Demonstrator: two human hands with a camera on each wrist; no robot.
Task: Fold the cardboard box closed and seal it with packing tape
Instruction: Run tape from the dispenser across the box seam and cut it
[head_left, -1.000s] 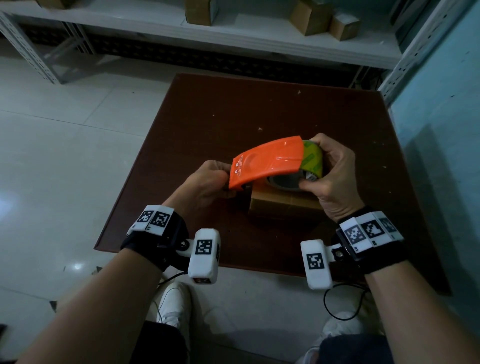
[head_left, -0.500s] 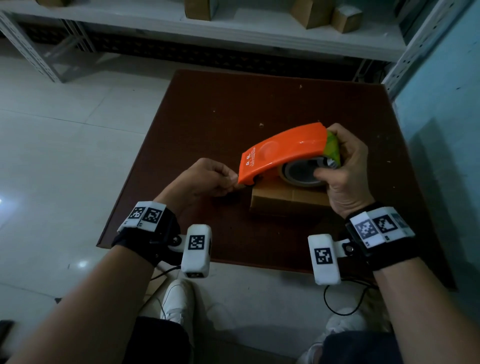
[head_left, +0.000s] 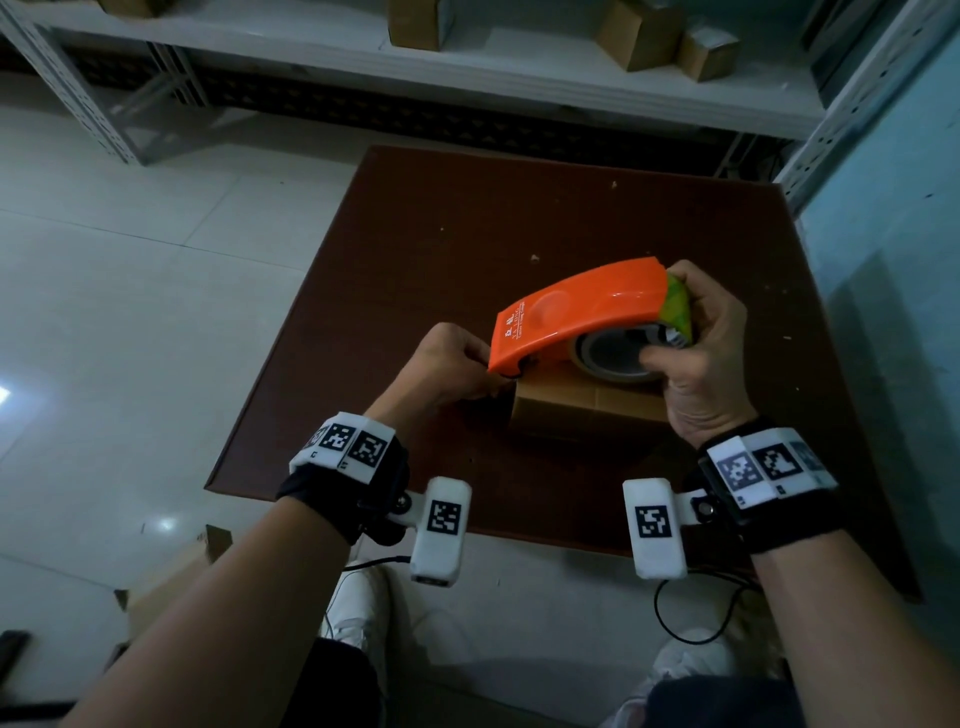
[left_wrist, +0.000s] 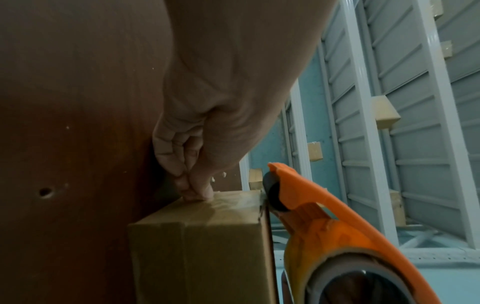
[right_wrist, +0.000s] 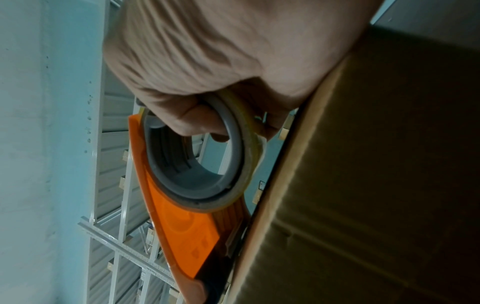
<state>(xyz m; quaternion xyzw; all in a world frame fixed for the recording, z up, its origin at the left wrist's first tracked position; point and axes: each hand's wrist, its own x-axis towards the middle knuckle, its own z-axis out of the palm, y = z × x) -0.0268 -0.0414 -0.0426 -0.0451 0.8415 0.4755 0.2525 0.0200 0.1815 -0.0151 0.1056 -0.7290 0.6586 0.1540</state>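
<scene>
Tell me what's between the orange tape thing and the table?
The cardboard box sits between the tape dispenser and the table, seen in the head view.

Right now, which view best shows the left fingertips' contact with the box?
Left wrist: the left hand bunches its fingertips onto the tape on the box, beside the dispenser. Head shows only that hand's back; the dispenser hides the fingertips. Right wrist shows none of it.

Both forearms extended forward; left hand (head_left: 447, 364) knuckles-up, fingers (left_wrist: 179, 152) curled, tips pinched to thumb; right hand (head_left: 711, 353) wrapped round tape dispenser (head_left: 576, 312).
</scene>
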